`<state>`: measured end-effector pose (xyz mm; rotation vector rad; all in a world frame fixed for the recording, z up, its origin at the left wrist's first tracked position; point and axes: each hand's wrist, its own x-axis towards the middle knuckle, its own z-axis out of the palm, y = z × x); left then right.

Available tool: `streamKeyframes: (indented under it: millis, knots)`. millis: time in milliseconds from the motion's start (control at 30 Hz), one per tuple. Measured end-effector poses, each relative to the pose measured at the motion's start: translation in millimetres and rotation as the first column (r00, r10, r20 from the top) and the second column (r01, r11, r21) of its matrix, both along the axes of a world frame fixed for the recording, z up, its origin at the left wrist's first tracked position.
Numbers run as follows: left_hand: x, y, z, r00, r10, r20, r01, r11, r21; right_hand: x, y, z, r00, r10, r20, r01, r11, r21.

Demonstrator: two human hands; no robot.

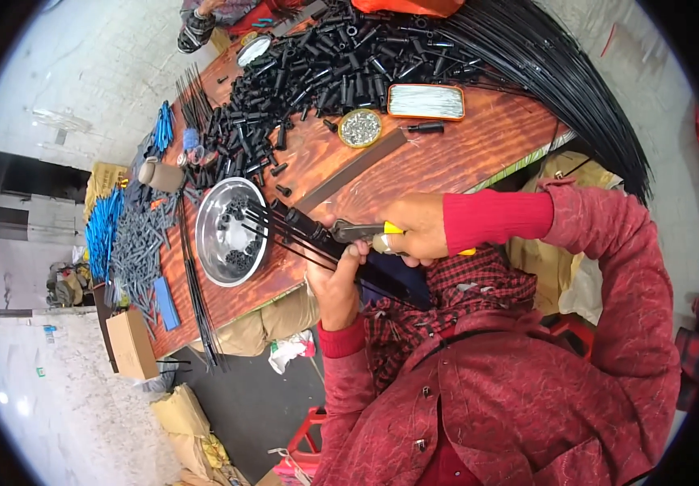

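My right hand (421,227) is closed around yellow-handled pliers (348,232), whose metal jaws point left over my left hand. Gathered in my left hand (340,287) is a bundle of thin black rods (272,227) with thicker black tubular parts, held at a slant above the table's near edge. The pliers' jaws are close to the fingertips of my left hand; what lies between them is too small to make out. Just beyond the rods stands a clear bowl (209,215) with small black rings inside.
A heap of black tubular parts (317,65) covers the far side of the wooden table (455,150). An orange tray of thin pale pins (426,101), a dish of small metal pieces (360,128) and long black rods (560,73) lie around it. Grey tubes (135,247) are piled left.
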<state>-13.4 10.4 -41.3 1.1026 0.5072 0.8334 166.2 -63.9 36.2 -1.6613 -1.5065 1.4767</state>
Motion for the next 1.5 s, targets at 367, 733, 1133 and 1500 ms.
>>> streamKeyframes:
  millis: [367, 733, 1133, 1500]
  knots:
    - [5, 5, 5, 0.995, -0.075, 0.059, 0.069, 0.993, 0.095, 6, 1, 8, 0.997, 0.027, 0.071, -0.027, 1.000, -0.004]
    - [7, 4, 4, 0.997, -0.067, 0.036, 0.062, 0.991, 0.117, 6, -2, 2, 0.998, 0.018, 0.063, -0.021, 0.999, 0.041]
    - [9, 5, 3, 0.995, -0.090, 0.040, 0.085, 0.990, 0.112, 9, -3, -2, 0.992, 0.027, 0.122, -0.036, 0.996, 0.079]
    - [8, 4, 1, 0.997, -0.079, -0.006, 0.079, 0.983, 0.166, 8, -5, -2, 0.978, 0.006, 0.210, -0.026, 0.995, 0.093]
